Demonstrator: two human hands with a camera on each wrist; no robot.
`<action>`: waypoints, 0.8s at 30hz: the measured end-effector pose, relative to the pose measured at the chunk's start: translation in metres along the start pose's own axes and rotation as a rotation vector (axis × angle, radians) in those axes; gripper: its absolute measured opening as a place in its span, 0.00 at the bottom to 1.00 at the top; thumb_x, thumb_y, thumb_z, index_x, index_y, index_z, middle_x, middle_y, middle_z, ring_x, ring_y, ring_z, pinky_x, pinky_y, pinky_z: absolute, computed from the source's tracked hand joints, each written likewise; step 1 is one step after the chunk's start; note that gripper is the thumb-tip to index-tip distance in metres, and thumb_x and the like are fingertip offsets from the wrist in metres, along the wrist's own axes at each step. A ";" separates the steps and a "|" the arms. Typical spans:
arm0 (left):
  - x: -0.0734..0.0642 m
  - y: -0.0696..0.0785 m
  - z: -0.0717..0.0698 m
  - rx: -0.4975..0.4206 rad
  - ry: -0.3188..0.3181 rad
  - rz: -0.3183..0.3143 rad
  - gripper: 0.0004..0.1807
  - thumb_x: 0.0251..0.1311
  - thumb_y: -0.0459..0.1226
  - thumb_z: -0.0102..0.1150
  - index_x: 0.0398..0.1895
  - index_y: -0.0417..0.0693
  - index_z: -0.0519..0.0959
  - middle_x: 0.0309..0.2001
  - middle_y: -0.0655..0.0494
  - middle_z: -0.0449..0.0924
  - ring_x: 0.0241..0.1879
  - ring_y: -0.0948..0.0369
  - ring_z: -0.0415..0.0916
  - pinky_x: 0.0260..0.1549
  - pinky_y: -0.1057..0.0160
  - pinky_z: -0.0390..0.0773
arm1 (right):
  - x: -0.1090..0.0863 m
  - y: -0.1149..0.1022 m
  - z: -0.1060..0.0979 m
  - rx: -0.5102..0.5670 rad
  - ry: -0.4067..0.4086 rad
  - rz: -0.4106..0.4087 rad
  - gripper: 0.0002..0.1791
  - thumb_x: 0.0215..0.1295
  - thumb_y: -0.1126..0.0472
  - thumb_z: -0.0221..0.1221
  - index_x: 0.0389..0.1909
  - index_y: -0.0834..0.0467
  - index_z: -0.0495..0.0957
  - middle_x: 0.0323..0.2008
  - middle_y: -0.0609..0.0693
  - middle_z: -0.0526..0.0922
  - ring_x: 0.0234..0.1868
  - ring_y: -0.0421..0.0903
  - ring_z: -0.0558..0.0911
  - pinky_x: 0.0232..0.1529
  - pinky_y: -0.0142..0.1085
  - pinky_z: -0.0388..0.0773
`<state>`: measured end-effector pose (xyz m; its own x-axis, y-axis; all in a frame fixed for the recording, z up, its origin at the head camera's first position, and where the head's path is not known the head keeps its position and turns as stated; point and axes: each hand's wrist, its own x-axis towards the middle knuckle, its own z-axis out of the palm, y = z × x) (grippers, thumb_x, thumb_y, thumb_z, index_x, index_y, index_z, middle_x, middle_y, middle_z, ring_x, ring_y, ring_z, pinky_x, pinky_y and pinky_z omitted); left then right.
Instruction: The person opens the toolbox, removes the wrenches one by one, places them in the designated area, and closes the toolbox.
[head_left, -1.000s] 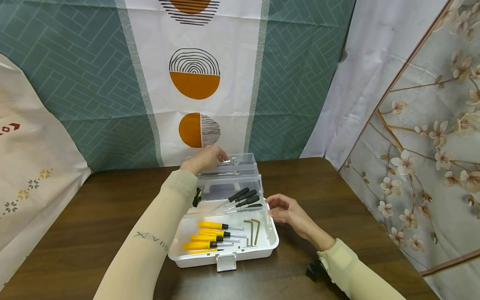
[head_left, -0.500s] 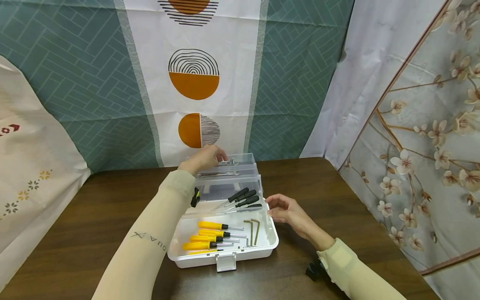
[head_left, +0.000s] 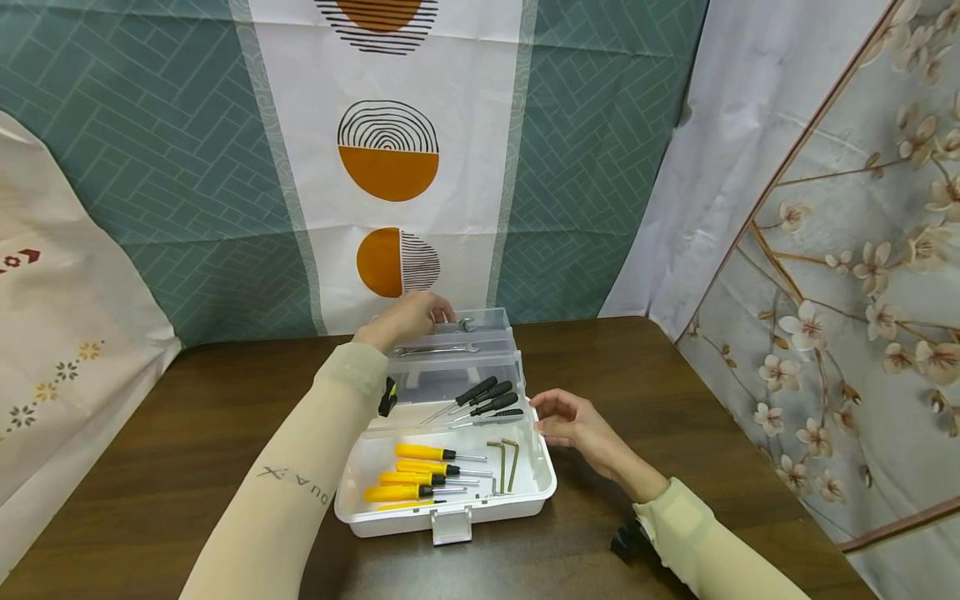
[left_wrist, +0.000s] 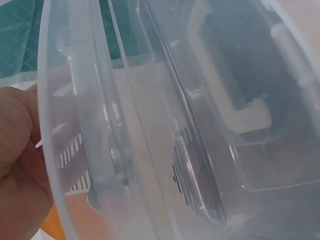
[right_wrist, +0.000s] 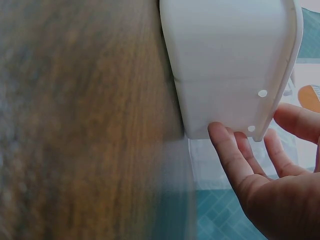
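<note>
A white toolbox (head_left: 375, 523) stands with its tiered clear trays (head_left: 427, 382) raised at the back. My left hand (head_left: 411, 318) reaches into the top clear tray and its fingertips pinch an open-end wrench (head_left: 467, 324); the fingers show blurred through the plastic in the left wrist view. On the tier below lies another wrench (head_left: 438, 348). At the box's right rear corner my right hand (head_left: 573, 423) grips the wall, with fingertips on the outer side (right_wrist: 225, 100) and on the rim. Yellow-handled screwdrivers (head_left: 420, 451) and brass hex keys (head_left: 513, 467) lie in the bottom.
Several black-handled screwdrivers (head_left: 495, 402) lie in the lowest clear tray. A white latch (head_left: 452, 525) hangs at the box front. The brown table (head_left: 210, 433) ends at a patterned curtain (head_left: 225, 275) behind, and a floral cloth (head_left: 840, 333) hangs on the right.
My left hand has shifted very slightly left, and the wrench in it has sunk lower into the top tray. The right hand has stayed at the box corner.
</note>
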<state>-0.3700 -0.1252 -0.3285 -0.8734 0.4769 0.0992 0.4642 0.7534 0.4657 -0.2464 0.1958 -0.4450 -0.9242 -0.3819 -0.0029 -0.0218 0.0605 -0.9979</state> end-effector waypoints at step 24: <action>-0.006 0.004 -0.013 0.032 0.083 0.035 0.23 0.62 0.19 0.50 0.51 0.44 0.88 0.47 0.43 0.86 0.47 0.49 0.81 0.49 0.50 0.82 | 0.000 0.000 0.000 0.000 -0.006 -0.008 0.25 0.65 0.72 0.65 0.62 0.71 0.71 0.49 0.55 0.80 0.46 0.44 0.84 0.47 0.38 0.85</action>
<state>-0.3648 -0.1314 -0.3158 -0.8653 0.4648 0.1878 0.4977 0.7520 0.4322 -0.2466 0.1957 -0.4451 -0.9219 -0.3874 0.0045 -0.0289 0.0571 -0.9979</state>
